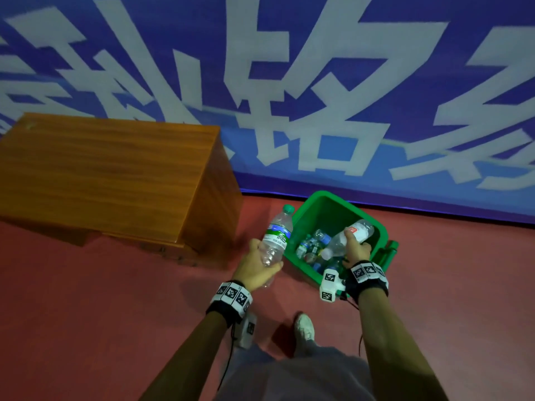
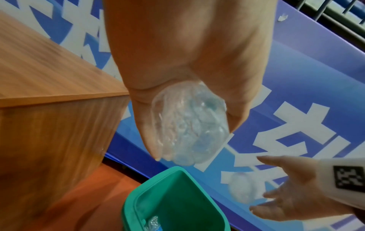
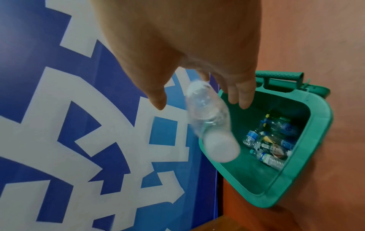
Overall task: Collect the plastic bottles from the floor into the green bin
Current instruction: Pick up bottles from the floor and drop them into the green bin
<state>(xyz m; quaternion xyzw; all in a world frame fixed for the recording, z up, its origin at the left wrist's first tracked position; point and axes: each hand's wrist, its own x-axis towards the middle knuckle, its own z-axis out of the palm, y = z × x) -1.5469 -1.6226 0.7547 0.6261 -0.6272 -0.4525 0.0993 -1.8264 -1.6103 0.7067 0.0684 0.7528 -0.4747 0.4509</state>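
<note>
The green bin stands on the red floor against the blue wall, with several plastic bottles lying inside. My left hand grips the base end of a clear bottle with a green cap, held just left of the bin's rim. My right hand hovers over the bin with straight, spread fingers. A clear bottle with a white and red label is blurred just below those fingers, above the bin's opening.
A wooden cabinet stands to the left of the bin. The blue banner wall runs right behind it. The bin's handle sticks out on its right. My shoe is on the red floor.
</note>
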